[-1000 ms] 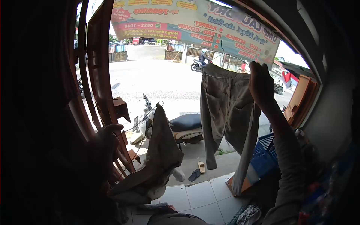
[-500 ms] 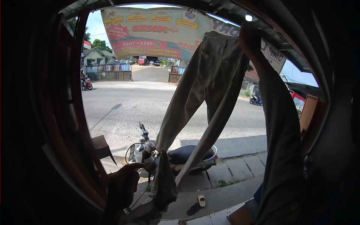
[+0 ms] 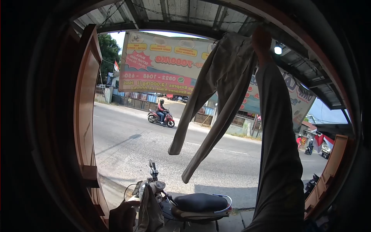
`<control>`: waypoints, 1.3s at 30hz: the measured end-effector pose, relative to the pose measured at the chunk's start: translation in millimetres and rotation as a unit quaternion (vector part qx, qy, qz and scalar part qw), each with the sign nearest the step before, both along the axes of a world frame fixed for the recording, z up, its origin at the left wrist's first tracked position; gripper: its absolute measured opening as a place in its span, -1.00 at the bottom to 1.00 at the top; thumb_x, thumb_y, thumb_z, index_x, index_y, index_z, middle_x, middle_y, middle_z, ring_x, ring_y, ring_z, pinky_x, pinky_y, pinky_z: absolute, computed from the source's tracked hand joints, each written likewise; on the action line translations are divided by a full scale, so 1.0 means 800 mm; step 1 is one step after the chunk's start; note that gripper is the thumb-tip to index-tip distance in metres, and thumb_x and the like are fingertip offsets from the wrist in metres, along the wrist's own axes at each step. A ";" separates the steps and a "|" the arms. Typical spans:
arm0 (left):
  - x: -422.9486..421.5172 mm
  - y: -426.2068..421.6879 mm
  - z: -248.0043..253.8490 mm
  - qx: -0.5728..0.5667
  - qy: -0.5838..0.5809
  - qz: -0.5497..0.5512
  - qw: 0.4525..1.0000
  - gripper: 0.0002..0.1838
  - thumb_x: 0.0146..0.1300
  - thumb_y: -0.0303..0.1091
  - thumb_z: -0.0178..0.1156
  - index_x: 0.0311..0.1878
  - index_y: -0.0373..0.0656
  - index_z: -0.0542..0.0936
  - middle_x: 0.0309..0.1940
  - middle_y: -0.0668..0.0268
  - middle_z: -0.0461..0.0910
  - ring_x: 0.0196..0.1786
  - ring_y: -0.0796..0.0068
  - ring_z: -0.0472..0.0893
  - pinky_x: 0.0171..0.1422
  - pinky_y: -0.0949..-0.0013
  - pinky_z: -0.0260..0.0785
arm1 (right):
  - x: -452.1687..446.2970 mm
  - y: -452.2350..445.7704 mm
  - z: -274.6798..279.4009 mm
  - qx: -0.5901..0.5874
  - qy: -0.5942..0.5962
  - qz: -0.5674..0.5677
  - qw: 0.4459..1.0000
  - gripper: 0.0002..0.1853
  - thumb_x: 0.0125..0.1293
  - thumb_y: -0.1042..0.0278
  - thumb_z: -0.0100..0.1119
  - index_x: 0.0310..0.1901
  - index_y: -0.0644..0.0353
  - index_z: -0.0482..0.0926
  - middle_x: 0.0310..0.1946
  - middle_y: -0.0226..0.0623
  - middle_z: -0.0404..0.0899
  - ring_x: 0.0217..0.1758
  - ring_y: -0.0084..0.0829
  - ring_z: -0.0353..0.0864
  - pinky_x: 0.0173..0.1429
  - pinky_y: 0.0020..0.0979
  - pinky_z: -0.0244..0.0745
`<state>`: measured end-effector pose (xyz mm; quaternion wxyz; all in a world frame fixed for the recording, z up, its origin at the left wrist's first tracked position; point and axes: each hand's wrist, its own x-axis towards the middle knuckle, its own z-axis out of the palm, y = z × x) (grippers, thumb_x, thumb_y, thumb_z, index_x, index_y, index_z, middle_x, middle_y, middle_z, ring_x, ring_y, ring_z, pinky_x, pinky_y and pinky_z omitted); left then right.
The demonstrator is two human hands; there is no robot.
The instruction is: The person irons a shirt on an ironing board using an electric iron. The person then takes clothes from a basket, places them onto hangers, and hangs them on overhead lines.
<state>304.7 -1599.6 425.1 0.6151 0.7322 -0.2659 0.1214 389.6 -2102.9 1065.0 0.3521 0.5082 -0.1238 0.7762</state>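
Grey-brown trousers [image 3: 222, 73] hang full length in front of me, waistband up near the roof beam and both legs dangling apart. My right hand [image 3: 262, 41], raised high on a stretched arm, is closed at the right end of the waistband. Whether a hanger or line also bears the trousers, I cannot tell. Low on the left, my left hand [image 3: 123, 215] is in dark shadow with its fingers pinched together. A second greyish garment [image 3: 150, 212] hangs bunched at those fingertips, its lower part cut off by the frame.
A parked motorbike [image 3: 201, 203] stands just below the trousers. Wooden door panels [image 3: 85, 104] frame the opening on the left, with another wooden panel [image 3: 328, 170] at right. A large banner [image 3: 158, 63] hangs under the metal roof [image 3: 185, 13]. On the road a rider [image 3: 161, 112] passes.
My view has tilted up, showing more roof. The trousers' legs now hang free of the second garment, which has dropped lower with my left hand. My right hand stays at the waistband.
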 end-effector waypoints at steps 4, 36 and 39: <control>0.009 -0.020 -0.032 0.023 -0.054 0.048 0.997 -0.62 0.62 -0.25 -0.01 0.29 -0.27 0.56 -0.20 0.08 0.64 -0.17 0.18 0.58 0.06 0.10 0.48 | 0.007 -0.048 0.037 0.004 -0.031 0.028 0.999 -0.73 0.50 0.23 -0.02 -0.16 0.16 0.65 -0.25 -0.06 0.74 -0.08 0.01 0.77 -0.09 0.01 0.72; 0.056 0.000 0.158 -0.147 0.077 -0.071 0.984 -0.67 0.54 -0.39 0.01 0.16 -0.38 0.62 -0.56 0.46 0.38 -0.71 0.77 0.19 -0.63 0.52 -0.03 | -0.026 0.091 -0.268 -0.096 0.309 0.322 0.890 -0.67 0.56 0.07 0.13 0.08 0.11 0.70 -0.04 -0.23 0.79 0.02 -0.23 0.79 0.10 -0.20 0.65; 0.093 0.011 0.173 -0.152 0.059 -0.127 0.978 -0.66 0.56 -0.38 0.02 0.22 -0.35 0.61 -0.54 0.45 0.37 -0.70 0.75 0.18 -0.62 0.53 -0.06 | -0.115 0.255 -0.508 0.051 0.757 0.365 0.540 -0.67 0.53 0.13 0.20 0.09 0.21 0.67 -0.13 -0.17 0.76 -0.04 -0.20 0.78 0.17 -0.24 0.60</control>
